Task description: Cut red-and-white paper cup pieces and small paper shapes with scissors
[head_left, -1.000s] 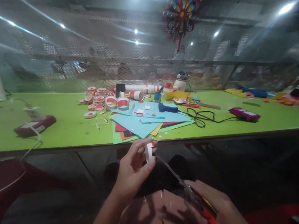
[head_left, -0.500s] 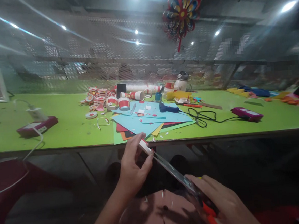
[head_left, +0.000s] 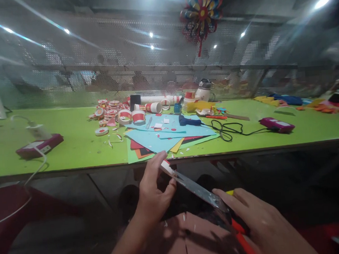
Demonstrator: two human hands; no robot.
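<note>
My left hand (head_left: pixel 153 190) pinches a small white and red paper ring (head_left: pixel 165 167) in front of the table's near edge, over my lap. My right hand (head_left: pixel 260 225) grips a pair of scissors (head_left: pixel 203 192) with orange-red handles. The blades reach up and left and meet the paper ring at its lower side. Tiny paper scraps lie on my lap below. On the green table (head_left: pixel 80 146) beyond lies a stack of coloured paper sheets (head_left: pixel 161 139) with a blue sheet on top.
Cut red-and-white paper cups and rings (head_left: pixel 119 113) crowd the table's middle back, with a blue glue gun (head_left: pixel 188 121) and its black cord. Two maroon power strips (head_left: pixel 39 145) (head_left: pixel 276 124) sit left and right. A paper pinwheel (head_left: pixel 201 12) hangs above a mesh partition.
The paper ring has been turned in my left fingers from upright to tilted edge-on. The scissor blades have risen to meet it, and my right hand has shifted right and lower.
</note>
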